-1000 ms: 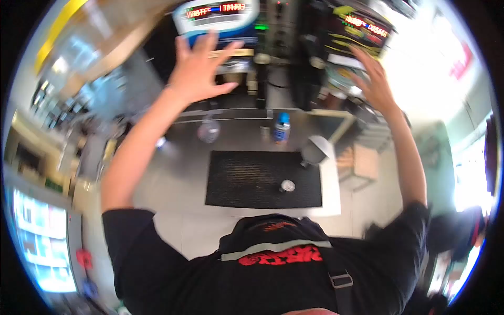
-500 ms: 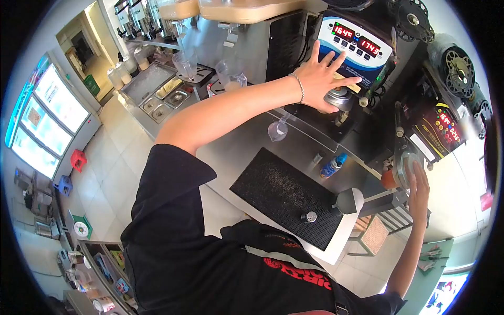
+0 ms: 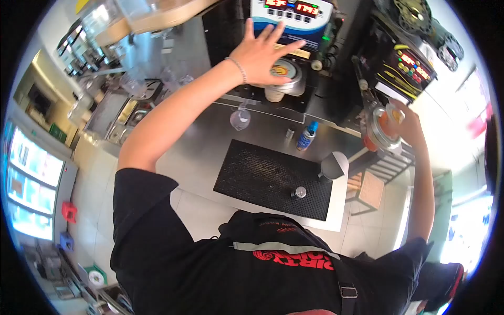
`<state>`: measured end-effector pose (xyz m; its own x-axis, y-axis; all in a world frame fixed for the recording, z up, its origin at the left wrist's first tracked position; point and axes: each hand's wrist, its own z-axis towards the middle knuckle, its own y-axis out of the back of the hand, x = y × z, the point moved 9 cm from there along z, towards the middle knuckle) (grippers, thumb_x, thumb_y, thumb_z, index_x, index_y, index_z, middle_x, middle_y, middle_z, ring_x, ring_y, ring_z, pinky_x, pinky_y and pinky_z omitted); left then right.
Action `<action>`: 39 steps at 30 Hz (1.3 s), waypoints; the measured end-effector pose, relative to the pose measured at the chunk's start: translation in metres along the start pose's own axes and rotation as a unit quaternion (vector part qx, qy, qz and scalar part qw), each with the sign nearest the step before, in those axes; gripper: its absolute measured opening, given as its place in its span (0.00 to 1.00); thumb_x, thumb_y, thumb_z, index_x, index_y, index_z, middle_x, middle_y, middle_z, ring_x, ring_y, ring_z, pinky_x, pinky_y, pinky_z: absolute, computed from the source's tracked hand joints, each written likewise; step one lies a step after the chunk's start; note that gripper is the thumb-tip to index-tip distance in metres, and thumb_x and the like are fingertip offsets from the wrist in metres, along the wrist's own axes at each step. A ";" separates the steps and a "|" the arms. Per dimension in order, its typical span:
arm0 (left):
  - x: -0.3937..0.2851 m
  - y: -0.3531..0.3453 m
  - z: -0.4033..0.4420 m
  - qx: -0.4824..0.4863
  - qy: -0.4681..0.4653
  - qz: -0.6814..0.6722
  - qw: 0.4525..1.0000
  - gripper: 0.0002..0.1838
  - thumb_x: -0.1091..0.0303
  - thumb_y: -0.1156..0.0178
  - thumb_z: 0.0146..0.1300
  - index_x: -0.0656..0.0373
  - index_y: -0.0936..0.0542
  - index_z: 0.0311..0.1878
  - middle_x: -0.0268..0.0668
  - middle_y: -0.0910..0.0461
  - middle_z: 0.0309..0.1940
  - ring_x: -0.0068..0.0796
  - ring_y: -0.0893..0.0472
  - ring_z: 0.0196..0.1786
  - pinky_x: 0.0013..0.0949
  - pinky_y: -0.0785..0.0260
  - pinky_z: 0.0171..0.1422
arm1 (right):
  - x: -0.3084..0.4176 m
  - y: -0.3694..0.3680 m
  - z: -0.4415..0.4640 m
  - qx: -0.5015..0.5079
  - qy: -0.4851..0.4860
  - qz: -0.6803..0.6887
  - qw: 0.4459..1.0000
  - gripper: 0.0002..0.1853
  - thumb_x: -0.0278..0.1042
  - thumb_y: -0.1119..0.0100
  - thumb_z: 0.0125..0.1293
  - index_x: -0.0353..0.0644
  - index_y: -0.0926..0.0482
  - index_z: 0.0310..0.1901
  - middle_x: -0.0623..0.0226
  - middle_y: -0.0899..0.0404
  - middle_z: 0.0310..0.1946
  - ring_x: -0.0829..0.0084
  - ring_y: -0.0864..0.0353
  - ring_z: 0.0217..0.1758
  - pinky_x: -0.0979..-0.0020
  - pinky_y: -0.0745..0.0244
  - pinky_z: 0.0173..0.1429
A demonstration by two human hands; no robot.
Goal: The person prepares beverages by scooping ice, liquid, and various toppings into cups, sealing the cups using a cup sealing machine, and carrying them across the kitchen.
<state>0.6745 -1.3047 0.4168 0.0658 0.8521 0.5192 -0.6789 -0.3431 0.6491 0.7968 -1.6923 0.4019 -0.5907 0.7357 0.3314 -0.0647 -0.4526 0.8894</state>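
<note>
My left hand (image 3: 265,55) is spread open over the front of a cup sealing machine (image 3: 291,23) with a lit display. Beneath its thumb sits a round metal cup holder (image 3: 296,81). A pale cup (image 3: 274,94) hangs in this holder, and a printed film shows on top. At the second, black sealing machine (image 3: 401,68), my right hand (image 3: 412,126) is curled at the rim of a clear plastic cup (image 3: 391,119) with orange contents. That cup is at a round holder (image 3: 375,128); whether it is still seated there is unclear.
On the steel counter lie a black rubber mat (image 3: 257,176), a blue spray can (image 3: 306,137), a metal pitcher (image 3: 333,165) and a small shaker (image 3: 298,193). A clear measuring cup (image 3: 240,118) hangs at the counter's back. A wooden chair (image 3: 367,189) stands beyond the right end.
The view has swung, shifting the scene leftward. My right hand has gone from lying flat on the cup holder to curling around the cup. My left hand stays spread at its machine.
</note>
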 end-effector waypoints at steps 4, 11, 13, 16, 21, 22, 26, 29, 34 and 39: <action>0.004 0.002 -0.012 0.021 -0.021 -0.081 0.996 0.44 0.32 0.41 0.64 0.36 0.39 0.81 0.44 0.42 0.81 0.49 0.36 0.78 0.68 0.50 0.79 | -0.017 0.050 -0.001 -0.113 -0.021 -0.002 0.993 0.30 0.40 0.29 0.56 0.44 0.18 0.63 0.54 0.12 0.49 0.65 0.13 0.54 0.63 0.21 0.61; -0.019 -0.011 -0.013 0.177 -0.020 -0.301 0.937 0.33 0.44 0.42 0.71 0.44 0.30 0.76 0.45 0.30 0.71 0.53 0.26 0.68 0.48 0.33 0.72 | -0.064 0.156 -0.131 -0.362 -0.191 0.291 0.865 0.30 0.58 0.47 0.70 0.44 0.19 0.62 0.65 0.16 0.51 0.76 0.16 0.47 0.73 0.20 0.46; -0.024 -0.005 -0.010 0.176 -0.059 -0.296 0.937 0.32 0.45 0.41 0.71 0.47 0.28 0.74 0.45 0.25 0.66 0.53 0.24 0.64 0.48 0.33 0.70 | -0.077 0.130 -0.162 -0.364 -0.174 0.514 0.757 0.30 0.58 0.51 0.70 0.42 0.22 0.63 0.60 0.19 0.53 0.69 0.19 0.48 0.73 0.24 0.38; -0.022 -0.025 -0.014 0.182 -0.081 -0.327 0.924 0.30 0.48 0.40 0.72 0.54 0.25 0.71 0.45 0.24 0.64 0.51 0.25 0.64 0.46 0.33 0.70 | -0.076 0.074 -0.210 -0.403 -0.122 0.738 0.527 0.33 0.58 0.57 0.70 0.36 0.29 0.64 0.53 0.24 0.52 0.56 0.24 0.45 0.72 0.31 0.30; -0.027 -0.027 -0.006 0.202 -0.114 -0.319 0.919 0.30 0.49 0.38 0.70 0.56 0.25 0.70 0.45 0.24 0.61 0.50 0.24 0.63 0.46 0.32 0.69 | -0.078 0.008 -0.283 -0.360 0.027 0.863 0.353 0.36 0.58 0.65 0.72 0.32 0.37 0.67 0.45 0.32 0.53 0.52 0.30 0.45 0.74 0.32 0.28; -0.031 -0.022 -0.005 0.206 -0.123 -0.320 0.916 0.31 0.49 0.38 0.69 0.57 0.25 0.70 0.45 0.25 0.60 0.50 0.24 0.62 0.46 0.31 0.68 | -0.073 0.001 -0.297 -0.374 0.031 0.861 0.343 0.36 0.58 0.65 0.71 0.32 0.37 0.68 0.45 0.33 0.52 0.55 0.32 0.44 0.75 0.32 0.29; -0.032 -0.032 0.000 0.246 -0.138 -0.347 0.894 0.34 0.50 0.36 0.66 0.56 0.28 0.71 0.47 0.26 0.55 0.52 0.22 0.59 0.46 0.29 0.65 | -0.065 -0.024 -0.345 -0.401 0.048 0.847 0.344 0.37 0.58 0.68 0.72 0.31 0.37 0.67 0.45 0.34 0.52 0.57 0.34 0.45 0.75 0.32 0.30; -0.040 -0.031 0.004 0.272 -0.148 -0.328 0.892 0.34 0.52 0.36 0.65 0.53 0.29 0.73 0.49 0.27 0.52 0.54 0.22 0.57 0.45 0.29 0.64 | -0.050 -0.039 -0.374 -0.428 0.032 0.845 0.320 0.36 0.58 0.69 0.73 0.31 0.37 0.67 0.45 0.33 0.53 0.56 0.33 0.45 0.75 0.31 0.31; -0.037 -0.041 0.013 0.260 -0.150 -0.313 0.901 0.34 0.58 0.31 0.56 0.54 0.29 0.66 0.51 0.29 0.52 0.59 0.23 0.56 0.47 0.29 0.64 | -0.036 -0.045 -0.396 -0.446 0.032 0.834 0.324 0.35 0.57 0.65 0.75 0.29 0.37 0.66 0.46 0.33 0.50 0.58 0.32 0.46 0.75 0.25 0.35; -0.015 -0.018 0.033 0.240 -0.117 -0.285 0.921 0.37 0.59 0.31 0.55 0.62 0.30 0.67 0.51 0.28 0.55 0.56 0.24 0.61 0.47 0.31 0.68 | -0.065 -0.059 -0.411 -0.469 0.038 0.844 0.258 0.35 0.49 0.48 0.71 0.30 0.39 0.69 0.42 0.36 0.55 0.58 0.32 0.49 0.74 0.22 0.43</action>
<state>0.7097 -1.3237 0.4155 0.5059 0.8581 0.0873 -0.0874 -0.0497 0.9949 0.5088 -1.9205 0.1984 -0.4266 -0.9035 -0.0411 0.1920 -0.0460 -0.9803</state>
